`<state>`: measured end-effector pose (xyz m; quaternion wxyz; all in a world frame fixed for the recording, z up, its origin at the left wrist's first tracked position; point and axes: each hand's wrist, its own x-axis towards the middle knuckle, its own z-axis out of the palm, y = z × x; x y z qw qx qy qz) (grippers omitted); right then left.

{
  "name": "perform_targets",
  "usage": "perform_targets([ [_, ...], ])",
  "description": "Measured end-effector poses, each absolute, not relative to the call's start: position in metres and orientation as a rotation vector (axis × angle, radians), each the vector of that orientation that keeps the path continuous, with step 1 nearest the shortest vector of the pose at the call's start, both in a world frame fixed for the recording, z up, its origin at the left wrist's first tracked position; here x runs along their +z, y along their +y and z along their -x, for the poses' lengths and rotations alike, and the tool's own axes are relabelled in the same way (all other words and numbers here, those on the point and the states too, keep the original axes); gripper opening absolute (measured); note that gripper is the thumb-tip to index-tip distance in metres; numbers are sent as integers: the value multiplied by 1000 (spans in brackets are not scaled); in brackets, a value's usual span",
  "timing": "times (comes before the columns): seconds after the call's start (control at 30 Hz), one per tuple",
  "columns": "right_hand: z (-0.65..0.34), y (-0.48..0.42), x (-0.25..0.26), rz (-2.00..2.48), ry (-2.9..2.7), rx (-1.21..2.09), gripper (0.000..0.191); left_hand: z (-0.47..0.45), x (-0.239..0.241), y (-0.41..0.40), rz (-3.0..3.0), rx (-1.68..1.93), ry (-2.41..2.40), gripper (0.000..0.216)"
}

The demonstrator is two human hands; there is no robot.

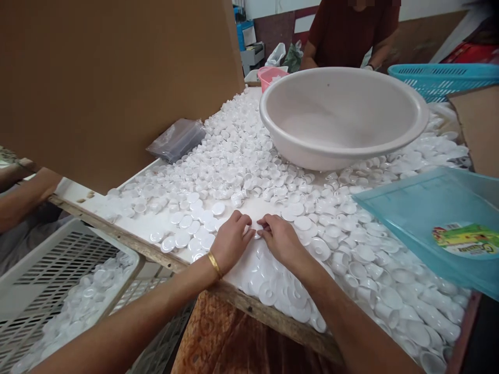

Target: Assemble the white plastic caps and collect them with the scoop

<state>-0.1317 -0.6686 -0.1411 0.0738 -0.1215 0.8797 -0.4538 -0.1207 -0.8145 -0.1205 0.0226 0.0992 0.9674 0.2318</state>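
My left hand (233, 239), with a gold bracelet at the wrist, is closed in a pinch over the near part of the table. Facing it, my right hand (281, 240) is pinched too, its fingertips almost meeting the left ones. Between the two sets of fingertips shows a small white plastic piece (256, 233), mostly hidden by the fingers. Flat, glossy white discs (195, 226) lie to the left of my left hand. Below my hands is a heap of white round caps (275, 291), reaching the wooden table edge.
A large white basin (343, 150) stands on the spread of white pieces. At right lies a light-blue plastic scoop-like tray (421, 208); behind it, a blue basket (448, 78). Cardboard (117, 78) rises at left, above a white crate (128, 249). Another person (351, 36) is across the table.
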Motion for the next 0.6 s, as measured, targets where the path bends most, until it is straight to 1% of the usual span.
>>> perform_targets([
  [0.1, 131, -669, -145, 370, 2690, -1336, 16, 101, -124, -814, -720, 494, 3170, 18],
  [0.3, 129, -668, -143, 379, 2687, -1262, 34, 99, -131, -819, -914, 252, 3165, 22],
  [0.47, 128, -669, -143, 364, 2753, -1234, 31, 106, -131, -819, -1176, 58, 3044, 25],
  [0.6, 128, -672, -140, 328, 2723, -1284, 27, 106, -133, -816, -1157, 76, 2996, 28],
])
